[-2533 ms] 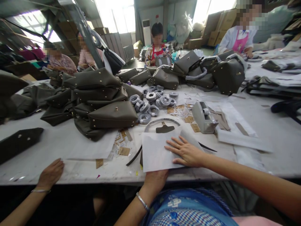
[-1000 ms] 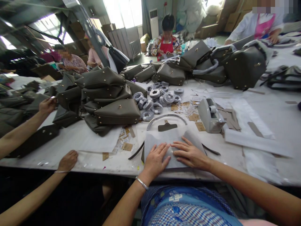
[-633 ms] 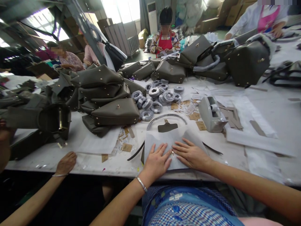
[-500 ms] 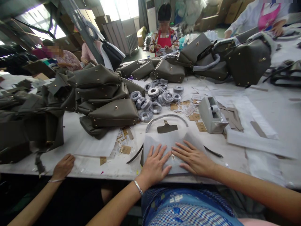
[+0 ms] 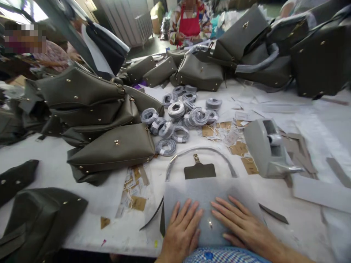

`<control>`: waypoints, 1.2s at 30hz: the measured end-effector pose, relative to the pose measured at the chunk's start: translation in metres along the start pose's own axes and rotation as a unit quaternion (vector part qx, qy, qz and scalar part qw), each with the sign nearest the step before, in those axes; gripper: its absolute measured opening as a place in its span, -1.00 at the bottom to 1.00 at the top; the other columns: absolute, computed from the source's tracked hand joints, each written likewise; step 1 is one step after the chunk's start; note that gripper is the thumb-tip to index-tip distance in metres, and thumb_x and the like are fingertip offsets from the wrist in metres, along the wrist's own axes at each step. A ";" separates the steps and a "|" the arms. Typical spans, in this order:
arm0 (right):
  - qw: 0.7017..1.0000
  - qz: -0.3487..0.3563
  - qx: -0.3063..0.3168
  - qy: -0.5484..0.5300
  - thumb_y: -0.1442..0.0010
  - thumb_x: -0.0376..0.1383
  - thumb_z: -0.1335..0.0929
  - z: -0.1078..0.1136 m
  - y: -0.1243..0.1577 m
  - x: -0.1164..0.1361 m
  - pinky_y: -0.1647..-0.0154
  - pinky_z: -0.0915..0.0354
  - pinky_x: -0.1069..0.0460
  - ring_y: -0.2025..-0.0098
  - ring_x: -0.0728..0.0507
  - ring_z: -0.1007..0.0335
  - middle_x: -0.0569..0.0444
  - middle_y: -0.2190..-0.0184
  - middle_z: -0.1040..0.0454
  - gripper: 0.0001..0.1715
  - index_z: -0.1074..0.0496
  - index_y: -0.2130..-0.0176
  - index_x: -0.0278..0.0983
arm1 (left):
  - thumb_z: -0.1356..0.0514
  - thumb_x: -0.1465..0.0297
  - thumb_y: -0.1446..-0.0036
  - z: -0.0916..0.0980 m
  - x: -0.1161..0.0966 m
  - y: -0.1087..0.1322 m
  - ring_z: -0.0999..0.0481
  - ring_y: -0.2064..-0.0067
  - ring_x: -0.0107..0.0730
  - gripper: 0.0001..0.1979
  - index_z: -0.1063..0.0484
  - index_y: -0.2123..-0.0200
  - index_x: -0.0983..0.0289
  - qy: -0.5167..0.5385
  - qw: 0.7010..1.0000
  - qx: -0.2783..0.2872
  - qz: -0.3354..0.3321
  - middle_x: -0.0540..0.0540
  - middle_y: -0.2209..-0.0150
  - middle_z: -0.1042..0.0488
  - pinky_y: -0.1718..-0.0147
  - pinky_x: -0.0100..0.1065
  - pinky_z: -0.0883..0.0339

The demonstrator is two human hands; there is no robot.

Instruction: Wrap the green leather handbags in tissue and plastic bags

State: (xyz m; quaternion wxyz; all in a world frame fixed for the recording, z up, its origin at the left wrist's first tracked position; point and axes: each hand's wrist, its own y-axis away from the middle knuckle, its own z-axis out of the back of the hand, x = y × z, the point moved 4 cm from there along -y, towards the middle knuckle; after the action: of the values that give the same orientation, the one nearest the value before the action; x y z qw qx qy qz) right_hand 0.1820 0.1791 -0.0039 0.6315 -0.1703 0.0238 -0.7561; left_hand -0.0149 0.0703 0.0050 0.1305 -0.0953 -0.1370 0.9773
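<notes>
My left hand (image 5: 181,233) and my right hand (image 5: 243,228) lie flat, fingers spread, side by side on a sheet of grey-white wrapping paper (image 5: 203,190) at the table's near edge. The paper covers a flat olive-grey bag; only its flap tab with a small clasp (image 5: 199,170) and its curved wrapped handle (image 5: 201,151) show beyond the paper. A small metal stud (image 5: 210,224) shines through the paper between my hands. Neither hand holds anything.
A stack of olive-grey bags (image 5: 109,148) lies to the left, another bag (image 5: 38,223) at the near left. Rolls of grey cord (image 5: 178,120) and brown tags (image 5: 241,148) sit behind. A grey tape dispenser (image 5: 267,148) stands right. More bags (image 5: 246,54) and seated people are at the back.
The view has dropped and moved closer to the table. My left hand came up from under the paper's edge to lie flat beside my right. A neighbour pulled a bag to the near left.
</notes>
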 end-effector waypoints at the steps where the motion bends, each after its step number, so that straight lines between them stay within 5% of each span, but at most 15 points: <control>1: 1.000 -0.004 -0.016 -0.002 -0.37 -0.22 -0.31 -0.002 0.001 -0.003 -0.43 0.08 -0.13 -0.38 -0.16 -0.04 -0.01 -0.28 -0.28 -0.38 -0.17 -0.34 -0.29 | 0.04 0.44 -0.35 -0.002 0.003 -0.001 -0.24 -0.32 -0.29 -0.60 -0.36 -0.19 0.28 0.007 1.000 -0.012 0.002 0.04 -0.23 -0.38 -0.35 -0.15 0.06; 6: 0.999 -0.005 -0.008 -0.045 -0.42 -0.34 -0.19 0.009 -0.008 -0.017 -0.32 -0.17 0.02 -0.31 -0.07 -0.17 -0.01 -0.20 -0.40 -0.50 -0.24 -0.30 -0.32 | 0.08 0.45 -0.39 0.002 0.022 -0.017 -0.47 -0.13 -0.41 -0.63 -0.44 -0.09 0.30 0.035 0.999 -0.006 -0.002 0.01 -0.08 -0.53 -0.10 -0.36 -0.30; 9: 0.999 0.000 0.015 -0.040 -0.42 -0.39 -0.16 0.025 -0.020 -0.029 -0.33 -0.15 0.02 -0.29 -0.07 -0.21 0.02 -0.21 -0.39 -0.50 -0.26 -0.29 -0.30 | 0.05 0.38 -0.42 0.013 0.035 -0.036 -0.51 -0.05 -0.45 -0.66 -0.44 -0.08 0.25 0.059 0.998 0.024 0.021 -0.06 -0.06 -0.55 0.02 -0.41 -0.38; 15: 0.994 -0.092 0.032 0.043 -0.46 -0.19 -0.17 0.031 -0.043 -0.050 -0.31 -0.12 -0.15 -0.21 -0.20 -0.31 -0.08 -0.20 -0.39 -0.53 -0.34 -0.22 -0.33 | 0.04 0.07 -0.36 0.014 0.050 -0.060 -0.48 -0.10 -0.17 -0.48 -0.38 -0.12 0.31 0.023 0.992 0.089 0.083 0.08 -0.08 -0.53 -0.21 -0.02 -0.20; 21: 0.989 -0.129 0.076 0.002 -0.44 -0.02 -0.11 0.030 -0.058 -0.051 0.09 -0.32 -0.17 0.19 -0.24 -0.46 -0.14 0.15 -0.57 -0.42 -0.48 0.00 -0.33 | -0.02 -0.02 -0.28 0.012 0.051 -0.063 -0.51 0.06 -0.16 -0.45 -0.38 -0.03 0.32 0.079 0.977 0.158 0.123 0.15 0.10 -0.54 -0.15 0.03 -0.25; 24: 0.982 -0.150 0.106 -0.041 -0.41 0.02 -0.17 0.035 -0.062 -0.053 0.27 -0.28 -0.12 0.36 -0.19 -0.39 -0.02 0.37 -0.51 -0.50 -0.48 0.23 -0.24 | -0.12 0.00 -0.23 0.016 0.053 -0.066 -0.46 0.19 -0.12 -0.59 -0.40 0.19 0.25 0.108 0.965 0.197 0.132 0.10 0.28 -0.47 0.10 -0.01 -0.37; 27: 0.983 -0.137 0.106 -0.066 -0.38 0.01 -0.23 0.040 -0.063 -0.056 0.13 -0.24 -0.14 0.30 -0.19 -0.40 0.02 0.35 -0.50 -0.59 -0.47 0.24 -0.20 | -0.16 0.03 -0.22 0.018 0.056 -0.067 -0.39 0.26 -0.12 -0.65 -0.36 0.30 0.21 0.123 0.959 0.218 0.136 0.07 0.33 -0.41 0.29 -0.08 -0.35; 30: 0.989 -0.111 0.087 -0.054 -0.40 0.00 -0.20 0.040 -0.058 -0.059 -0.03 -0.15 -0.18 0.18 -0.24 -0.40 -0.01 0.28 -0.52 -0.58 -0.47 0.15 -0.21 | -0.16 0.07 -0.24 0.018 0.056 -0.066 -0.38 0.24 -0.13 -0.69 -0.35 0.26 0.21 0.138 0.956 0.219 0.137 0.06 0.31 -0.41 0.25 -0.09 -0.33; 36: 0.987 -0.119 0.091 -0.054 -0.43 -0.05 -0.18 0.027 -0.057 -0.064 0.24 -0.17 -0.08 0.40 -0.16 -0.34 0.07 0.49 -0.45 -0.57 -0.43 0.30 -0.22 | -0.04 0.04 -0.31 0.012 0.052 -0.061 -0.39 0.29 -0.15 -0.63 -0.37 0.24 0.23 0.136 0.963 0.182 0.143 0.08 0.35 -0.43 0.28 -0.13 -0.28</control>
State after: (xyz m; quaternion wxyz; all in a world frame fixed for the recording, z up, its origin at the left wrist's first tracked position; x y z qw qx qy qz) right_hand 0.1450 0.2573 0.0207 0.5500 -0.1543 -0.0992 -0.8148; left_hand -0.0530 0.1390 0.0259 0.0221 -0.2203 0.0773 0.9721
